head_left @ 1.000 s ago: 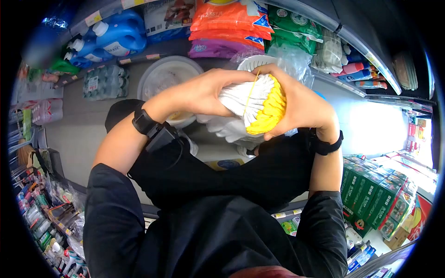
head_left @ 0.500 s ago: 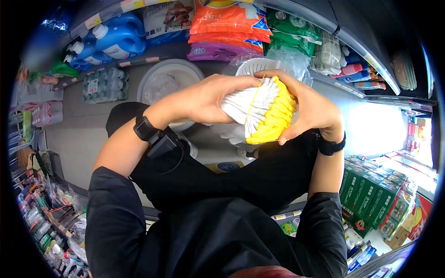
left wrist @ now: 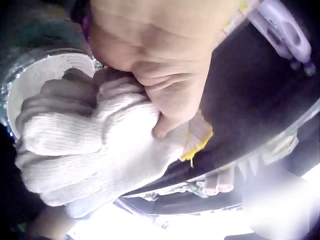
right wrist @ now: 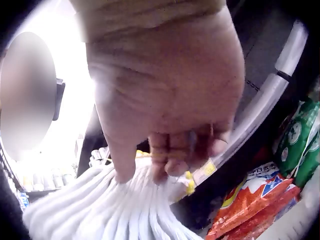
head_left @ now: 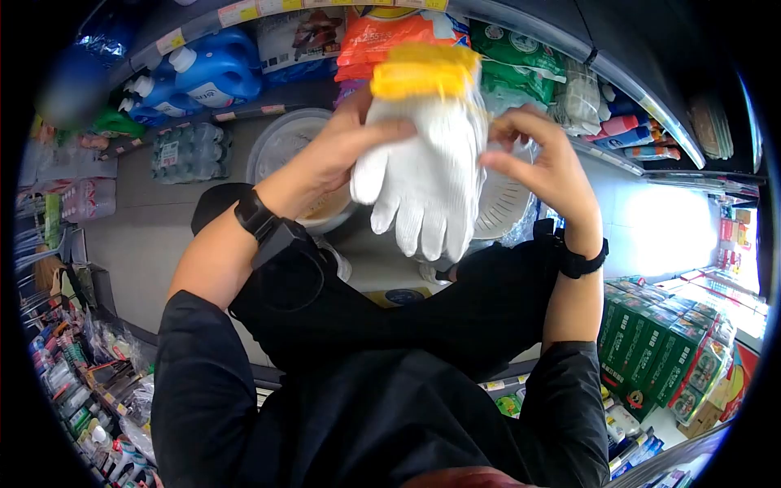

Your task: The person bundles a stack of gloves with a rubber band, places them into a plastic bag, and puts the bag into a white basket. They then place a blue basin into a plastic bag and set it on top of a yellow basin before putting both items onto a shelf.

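A thick bundle of white knit gloves [head_left: 427, 171] with yellow cuffs [head_left: 427, 71] is held up in front of the legs, cuffs away from the body and glove fingers hanging toward it. My left hand [head_left: 346, 150] grips its left side, the thumb lying across the top glove. On the other side, my right hand [head_left: 545, 159] has its fingers curled at the bundle's edge. In the right wrist view its thumb and fingertips pinch the gathered gloves, and a thin yellow band [right wrist: 172, 153] runs by the fingers.
Behind the hands stand a white basin [head_left: 264, 146] and a white slotted basket [head_left: 504, 203]. A shelf beyond holds blue jugs [head_left: 215, 73], orange bags [head_left: 358, 49] and green bags [head_left: 512, 49]. Wrapped bottles [head_left: 191, 153] stand on the floor at left, green boxes [head_left: 651, 350] at right.
The bundle has turned from lying sideways, cuffs to the right, to cuffs facing away with glove fingers toward the body. The right hand has moved from around the cuffs to the bundle's right edge.
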`<state>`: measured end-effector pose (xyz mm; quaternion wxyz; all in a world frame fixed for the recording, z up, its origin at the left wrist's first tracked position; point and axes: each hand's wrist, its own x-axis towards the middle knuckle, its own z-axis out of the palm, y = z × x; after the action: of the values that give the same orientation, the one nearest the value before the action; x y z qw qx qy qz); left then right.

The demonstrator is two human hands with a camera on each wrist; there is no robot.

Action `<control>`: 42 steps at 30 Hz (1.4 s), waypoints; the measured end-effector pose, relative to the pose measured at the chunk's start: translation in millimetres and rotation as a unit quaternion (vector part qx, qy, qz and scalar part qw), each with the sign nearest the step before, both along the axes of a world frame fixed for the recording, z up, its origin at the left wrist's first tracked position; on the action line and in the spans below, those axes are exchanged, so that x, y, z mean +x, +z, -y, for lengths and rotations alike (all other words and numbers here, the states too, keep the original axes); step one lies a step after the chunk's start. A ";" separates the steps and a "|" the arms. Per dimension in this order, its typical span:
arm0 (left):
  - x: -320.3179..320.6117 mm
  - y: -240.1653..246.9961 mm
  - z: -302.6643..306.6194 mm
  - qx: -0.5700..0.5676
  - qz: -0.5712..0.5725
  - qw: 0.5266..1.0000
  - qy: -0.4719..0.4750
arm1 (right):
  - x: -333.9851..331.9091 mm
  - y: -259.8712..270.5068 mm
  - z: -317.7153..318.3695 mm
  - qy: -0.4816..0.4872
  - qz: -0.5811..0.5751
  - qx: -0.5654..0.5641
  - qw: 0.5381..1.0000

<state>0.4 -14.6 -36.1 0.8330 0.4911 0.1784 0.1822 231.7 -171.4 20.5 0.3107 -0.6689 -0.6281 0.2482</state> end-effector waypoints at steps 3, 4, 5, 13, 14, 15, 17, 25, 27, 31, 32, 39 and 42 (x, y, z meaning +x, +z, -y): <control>5.9 -2.3 -8.1 -0.036 -0.016 0.999 0.012 | -4.9 -5.7 -3.5 0.024 -0.018 0.137 0.990; 5.8 -1.2 -6.9 -0.017 -0.030 0.999 0.007 | -11.9 -6.4 -3.9 0.008 -0.047 0.149 0.988; 6.4 -0.6 -3.6 0.000 -0.044 0.999 0.001 | -14.9 -6.9 -3.0 0.016 -0.103 0.148 0.984; 16.5 -14.8 3.2 -0.016 -0.099 0.995 -0.010 | -53.1 8.7 -2.8 0.117 -0.039 0.121 0.985; 15.7 -21.1 1.2 -0.012 -0.097 0.995 -0.036 | -52.8 1.6 -3.1 0.098 -0.011 0.111 0.989; 15.4 -18.2 1.0 -0.022 -0.097 0.995 -0.033 | -52.3 -3.9 -4.1 0.078 0.015 0.101 0.992; 14.4 -9.7 1.5 -0.044 -0.097 0.994 -0.029 | -37.1 -11.0 -7.2 0.026 0.066 0.106 0.992; 8.5 9.9 -8.0 0.018 -0.062 0.996 -0.060 | -12.8 -8.1 -7.0 0.004 -0.088 0.107 0.990; 8.7 5.7 -9.7 -0.012 -0.068 0.995 -0.068 | -15.6 -9.6 -6.8 -0.025 -0.138 0.106 0.984; 11.6 3.5 -3.0 -0.014 -0.107 0.991 -0.074 | -27.1 -6.4 -6.2 -0.026 -0.071 0.126 0.989; 12.7 -4.5 -1.8 -0.005 -0.122 0.991 -0.062 | -28.8 -4.9 -5.3 -0.022 -0.009 0.117 0.993; 16.9 -13.7 -12.4 -0.137 -0.039 0.989 0.046 | -22.1 -10.1 -4.4 0.052 -0.009 0.172 0.984; 13.4 -10.1 -30.7 -0.166 0.041 0.985 0.013 | -22.6 -13.0 -4.3 0.004 -0.144 0.141 0.980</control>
<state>13.8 16.1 -46.3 0.9072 0.3357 0.1783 0.1802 209.1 -167.1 7.4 0.4880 -0.5732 -0.6083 0.2517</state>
